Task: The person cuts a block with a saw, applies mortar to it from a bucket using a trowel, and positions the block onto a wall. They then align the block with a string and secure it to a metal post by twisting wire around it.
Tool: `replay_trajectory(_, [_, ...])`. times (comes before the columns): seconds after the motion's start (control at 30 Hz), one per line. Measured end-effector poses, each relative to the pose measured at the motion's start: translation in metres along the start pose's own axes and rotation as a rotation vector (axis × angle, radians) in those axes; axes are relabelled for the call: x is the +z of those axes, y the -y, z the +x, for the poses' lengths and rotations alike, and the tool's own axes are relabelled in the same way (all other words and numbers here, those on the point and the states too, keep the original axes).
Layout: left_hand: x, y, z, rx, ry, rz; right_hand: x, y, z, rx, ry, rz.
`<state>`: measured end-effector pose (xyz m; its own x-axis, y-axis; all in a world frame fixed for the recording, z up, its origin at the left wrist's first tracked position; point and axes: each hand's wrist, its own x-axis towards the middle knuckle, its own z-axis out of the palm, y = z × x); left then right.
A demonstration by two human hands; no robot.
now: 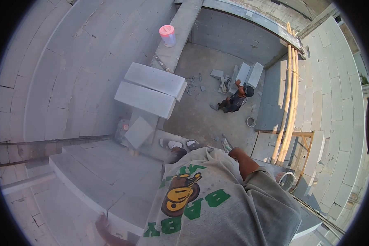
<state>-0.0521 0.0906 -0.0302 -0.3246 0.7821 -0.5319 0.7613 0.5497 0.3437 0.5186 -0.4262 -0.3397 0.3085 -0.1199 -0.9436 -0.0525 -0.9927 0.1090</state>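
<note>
Touching the block wall, my left hand looks half-open, nothing visibly held; its long edge runs ahead-left. My right hand's farther, grip I can't tell.

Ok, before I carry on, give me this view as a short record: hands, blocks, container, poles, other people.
Left hand: left hand at the edge of the low block wall
Right hand: right hand seems to hold something; too small to identify
Blocks: two pale blocks side by side, ahead and to the left
Container: pink-lidded container, upright on a ledge beyond them
Poles: long poles, bundled, at right
Other people: one co-worker in a dark cap, on the floor below
</note>
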Motion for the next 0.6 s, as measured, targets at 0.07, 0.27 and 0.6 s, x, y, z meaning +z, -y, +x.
replay_trajectory(0.07, [-0.013,-0.018,0.006,0.291,-0.233,0.467,-0.008,0.03,0.0,-0.05,0.023,-0.056])
replay_trajectory(0.27, [-0.024,-0.173,-0.007,0.602,-0.422,0.072,-0.054,0.092,-0.001,-0.066,-0.013,-0.215])
replay_trajectory(0.6, [0.281,-0.263,0.069,0.444,0.296,-0.258,-0.121,0.238,-0.095,-0.316,-0.003,0.289])
